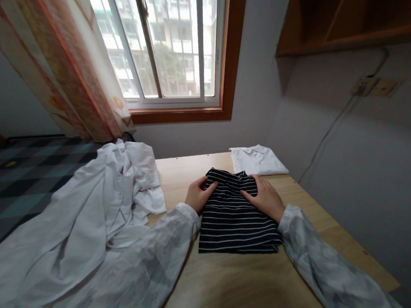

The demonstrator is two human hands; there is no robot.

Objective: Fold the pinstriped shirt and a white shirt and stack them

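A folded black shirt with thin white stripes [237, 226] lies flat on the wooden table, its bottom edge toward me. At its upper left edge, my left hand [200, 194] grips the cloth, thumb on top and fingers curled around the side. My right hand [267, 198] holds the upper right edge in a similar way, with its thumb over the stripes. Just beyond the striped shirt, a folded white shirt [259, 160] rests near the far right corner of the table.
Loose white clothes [119, 185] are heaped along the table's left side, next to a dark checked bed cover [31, 179]. The wooden table [238, 287] meets the wall on the right. A cable [328, 134] hangs from a wall socket [367, 85] beneath a wooden shelf [322, 45].
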